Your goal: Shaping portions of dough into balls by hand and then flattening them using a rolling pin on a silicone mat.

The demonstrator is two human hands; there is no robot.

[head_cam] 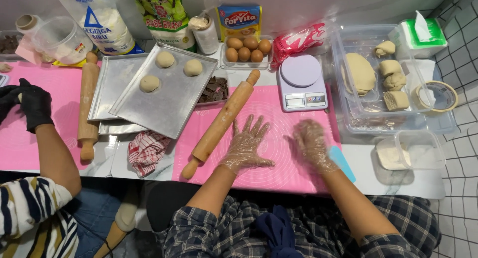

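Resting on a pink silicone baking mat (279,113) over the pale tabletop (398,181), both plastic-gloved hands lie empty.
Left hand (245,147) splayed flat beside the long wooden rolling pin (221,123); right hand (311,144) loosely open, holding nothing, near the blue plastic scraper (343,163).

Baking mat (279,113): pink, faint pale circular guide lines.
Left hand (246,146): clear plastic glove.
Right hand (311,146): clear plastic glove, crinkled.
Rolling pin (221,123): light brown wood.
Dough scraper (343,163): light blue.
Kitchen scale (302,83): white body, lilac platter.
Baking tray (169,103): dull silver.
Dough balls (165,59): pale beige.
Chocolate pieces (214,90): dark brown.
Eggs (248,49): brown.
Kitchen cloth (146,151): red and white check.
Wearer's sleeves (199,233): navy and grey plaid.
Co-worker's gloved hand (32,106): black.
Co-worker's shirt (30,213): white, navy and mustard stripes.
Tissue box (418,39): green and white.
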